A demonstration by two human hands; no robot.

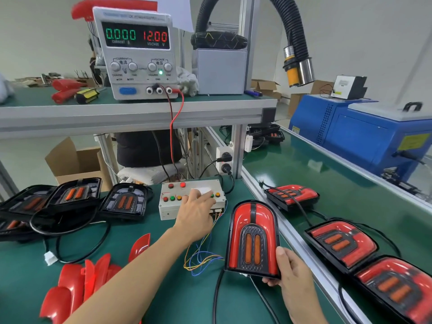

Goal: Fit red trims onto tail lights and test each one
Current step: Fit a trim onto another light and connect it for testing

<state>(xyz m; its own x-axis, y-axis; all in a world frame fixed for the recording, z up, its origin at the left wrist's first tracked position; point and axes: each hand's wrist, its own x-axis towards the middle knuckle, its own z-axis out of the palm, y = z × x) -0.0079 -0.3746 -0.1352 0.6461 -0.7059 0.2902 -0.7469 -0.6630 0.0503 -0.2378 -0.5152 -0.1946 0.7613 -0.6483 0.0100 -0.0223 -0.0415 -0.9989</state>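
the right hand grips the near edge of the trimmed tail light, tilted up right of the test box. the left hand lies open over its buttons — a wrong button, or a pull on the thin loose wires, could spoil the test.

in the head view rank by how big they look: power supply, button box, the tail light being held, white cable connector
1. power supply
2. tail light, though it sits nearer the camera, so its lead over the next is unsure
3. button box
4. white cable connector

red tail light, amber bars; green mat
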